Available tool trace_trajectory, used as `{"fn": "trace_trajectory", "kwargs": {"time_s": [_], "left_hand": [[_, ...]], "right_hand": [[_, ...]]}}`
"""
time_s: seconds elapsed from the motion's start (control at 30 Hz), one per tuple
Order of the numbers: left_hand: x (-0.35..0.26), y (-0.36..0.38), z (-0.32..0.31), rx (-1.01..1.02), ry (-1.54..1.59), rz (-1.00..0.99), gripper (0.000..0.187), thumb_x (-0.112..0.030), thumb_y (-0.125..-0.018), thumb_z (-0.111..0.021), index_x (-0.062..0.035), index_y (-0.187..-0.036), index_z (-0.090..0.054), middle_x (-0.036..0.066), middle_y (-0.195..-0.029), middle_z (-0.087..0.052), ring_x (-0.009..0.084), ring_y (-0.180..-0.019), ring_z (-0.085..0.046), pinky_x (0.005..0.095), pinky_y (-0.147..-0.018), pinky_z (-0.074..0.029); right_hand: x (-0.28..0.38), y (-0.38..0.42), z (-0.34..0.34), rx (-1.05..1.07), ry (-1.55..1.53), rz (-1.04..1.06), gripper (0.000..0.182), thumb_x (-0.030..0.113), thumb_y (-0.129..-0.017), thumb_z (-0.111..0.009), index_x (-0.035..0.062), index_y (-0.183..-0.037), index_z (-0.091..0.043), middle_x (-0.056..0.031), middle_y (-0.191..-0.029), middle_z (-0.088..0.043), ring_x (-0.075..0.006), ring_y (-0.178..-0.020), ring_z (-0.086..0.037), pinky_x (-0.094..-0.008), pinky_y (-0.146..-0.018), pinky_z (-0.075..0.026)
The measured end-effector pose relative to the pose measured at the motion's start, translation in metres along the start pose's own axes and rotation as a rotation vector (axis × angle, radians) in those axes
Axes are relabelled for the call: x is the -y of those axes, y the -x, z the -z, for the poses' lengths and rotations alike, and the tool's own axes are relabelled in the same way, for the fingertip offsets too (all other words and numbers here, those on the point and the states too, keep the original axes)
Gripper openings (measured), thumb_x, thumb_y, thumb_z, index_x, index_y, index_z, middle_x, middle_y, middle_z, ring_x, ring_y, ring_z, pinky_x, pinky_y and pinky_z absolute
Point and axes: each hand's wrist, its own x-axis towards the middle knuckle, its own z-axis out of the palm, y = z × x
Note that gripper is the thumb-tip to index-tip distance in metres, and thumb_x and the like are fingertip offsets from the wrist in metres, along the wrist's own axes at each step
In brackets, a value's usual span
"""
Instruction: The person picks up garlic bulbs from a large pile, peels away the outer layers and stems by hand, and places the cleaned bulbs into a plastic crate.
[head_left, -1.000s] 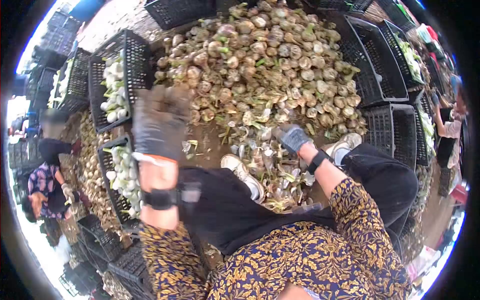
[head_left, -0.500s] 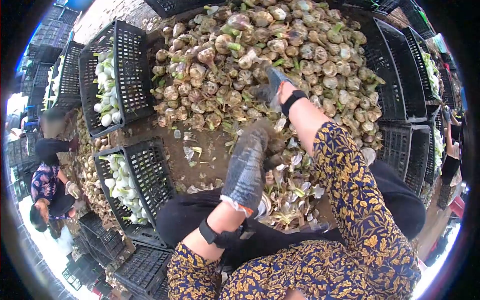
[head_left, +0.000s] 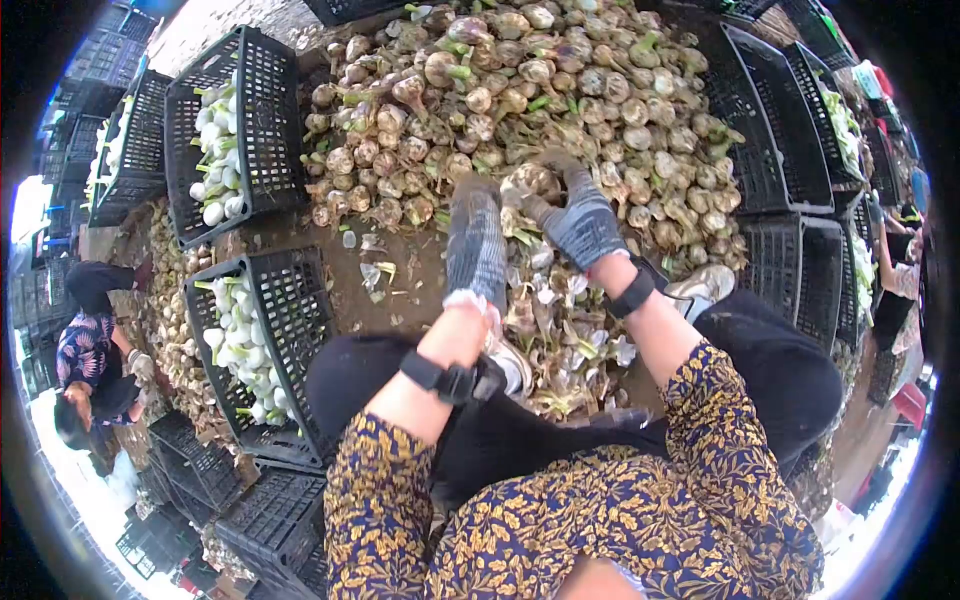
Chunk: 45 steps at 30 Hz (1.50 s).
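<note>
My left hand [head_left: 474, 240], in a dirty grey glove, is upright at the near edge of a heap of garlic bulbs [head_left: 620, 110]. Its fingers are pressed together, and whatever they hold is hidden. Just to the right, my gloved right hand [head_left: 585, 225] has its thumb and fingers around a brownish garlic bulb [head_left: 531, 182], which faces the left fingertips across a small gap. Below both hands, loose peeled skins and trimmings [head_left: 560, 340] lie on the ground between my shoes.
Black crates of white garlic [head_left: 240, 345] [head_left: 215, 150] stand at the left. More black crates [head_left: 790, 270] line the right side. A person [head_left: 90, 350] in a patterned shirt sits at the far left beside another garlic heap. Part of another person [head_left: 895, 270] shows at the far right.
My right hand has come back from the heap toward me, now with a bulb in its fingers. My left hand has moved slightly up and left. The whole view has shifted a little.
</note>
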Motion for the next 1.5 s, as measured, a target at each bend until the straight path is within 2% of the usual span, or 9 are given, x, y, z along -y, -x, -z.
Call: {"fn": "trace_trajectory", "kwargs": {"time_s": [0.1, 0.23, 0.37, 0.47, 0.83, 1.03, 1.17, 1.37, 1.5], "left_hand": [[0.007, -0.007, -0.003, 0.072, 0.147, 0.228, 0.06, -0.052, -0.086, -0.035, -0.0067, -0.125, -0.038, 0.011, -0.12, -0.047, 0.0219, -0.108, -0.046, 0.032, -0.092, -0.036], [0.0, 0.003, -0.004, 0.244, 0.273, 0.212, 0.053, -0.052, -0.086, -0.037, -0.0104, -0.118, -0.044, 0.011, -0.111, -0.051, 0.0221, -0.092, -0.055, 0.0381, -0.074, -0.049], [0.017, -0.011, 0.0, 0.217, 0.275, 0.127, 0.045, -0.042, -0.09, -0.036, -0.0061, -0.113, -0.048, 0.011, -0.11, -0.052, 0.0223, -0.097, -0.053, 0.0373, -0.081, -0.046], [0.039, -0.034, 0.014, 0.11, -0.676, -0.833, 0.037, -0.024, -0.092, -0.032, 0.0022, -0.113, -0.047, 0.017, -0.112, -0.051, 0.0288, -0.106, -0.047, 0.034, -0.093, -0.036], [0.001, 0.015, 0.009, -0.111, -0.901, -1.378, 0.036, -0.021, -0.081, -0.056, -0.0054, -0.113, -0.051, 0.018, -0.121, -0.045, 0.0346, -0.112, -0.04, 0.0441, -0.099, -0.023], [0.019, 0.019, -0.002, 0.408, -0.081, -0.771, 0.04, -0.014, -0.086, -0.05, 0.0016, -0.12, -0.036, 0.016, -0.116, -0.043, 0.0211, -0.107, -0.043, 0.0305, -0.092, -0.033], [0.016, 0.012, 0.001, 0.247, -0.379, -0.993, 0.031, -0.013, -0.086, -0.046, 0.0019, -0.113, -0.041, 0.015, -0.112, -0.046, 0.0208, -0.103, -0.045, 0.03, -0.091, -0.034], [0.02, 0.011, 0.001, 0.253, -0.331, -0.906, 0.025, -0.014, -0.088, -0.043, 0.0009, -0.108, -0.045, 0.013, -0.104, -0.049, 0.021, -0.098, -0.047, 0.03, -0.088, -0.035], [0.015, 0.015, -0.004, 0.217, -0.255, -0.898, 0.027, -0.024, -0.091, -0.04, -0.0008, -0.103, -0.047, 0.011, -0.102, -0.05, 0.0187, -0.092, -0.049, 0.0281, -0.082, -0.039]], "right_hand": [[0.034, 0.036, 0.012, 0.0, 0.118, 0.288, 0.046, 0.015, -0.072, -0.067, 0.0033, -0.111, -0.046, -0.0089, -0.094, -0.056, -0.0162, -0.088, -0.052, -0.0299, -0.079, -0.043], [0.048, 0.057, 0.041, 0.13, -0.609, -0.203, 0.029, 0.022, -0.079, -0.059, -0.0003, -0.098, -0.058, -0.0096, -0.089, -0.062, -0.0153, -0.08, -0.058, -0.0279, -0.067, -0.047], [0.04, 0.058, 0.037, 0.034, -0.259, -0.285, 0.032, 0.027, -0.083, -0.056, 0.0, -0.101, -0.056, -0.003, -0.076, -0.058, -0.0088, -0.065, -0.053, -0.0226, -0.058, -0.044], [0.054, 0.054, 0.036, 0.013, -0.325, -0.317, 0.034, 0.029, -0.081, -0.058, -0.0002, -0.098, -0.056, -0.0022, -0.074, -0.058, -0.0081, -0.064, -0.052, -0.0228, -0.057, -0.043], [0.057, 0.043, 0.044, 0.127, -0.465, -0.557, 0.039, 0.033, -0.083, -0.052, -0.0034, -0.096, -0.056, -0.0095, -0.064, -0.059, -0.0171, -0.06, -0.057, -0.0287, -0.055, -0.047], [0.031, 0.039, 0.043, 0.248, 0.376, 0.34, 0.024, 0.009, -0.075, -0.049, 0.0043, -0.098, -0.054, -0.0179, -0.084, -0.058, -0.0315, -0.071, -0.058, -0.0356, -0.06, -0.049], [0.047, 0.042, 0.05, 0.359, 0.113, 0.055, 0.024, 0.008, -0.075, -0.05, 0.0035, -0.098, -0.054, -0.0178, -0.08, -0.057, -0.0317, -0.071, -0.058, -0.0367, -0.059, -0.048], [0.04, 0.043, 0.053, 0.304, 0.384, 0.419, 0.025, 0.008, -0.074, -0.051, 0.0016, -0.098, -0.053, -0.0176, -0.08, -0.057, -0.0322, -0.07, -0.058, -0.0378, -0.057, -0.047], [0.048, 0.05, 0.052, 0.357, -0.016, -0.011, 0.021, 0.011, -0.077, -0.05, -0.0019, -0.093, -0.055, -0.0201, -0.086, -0.058, -0.0346, -0.075, -0.057, -0.0375, -0.064, -0.047]]}}
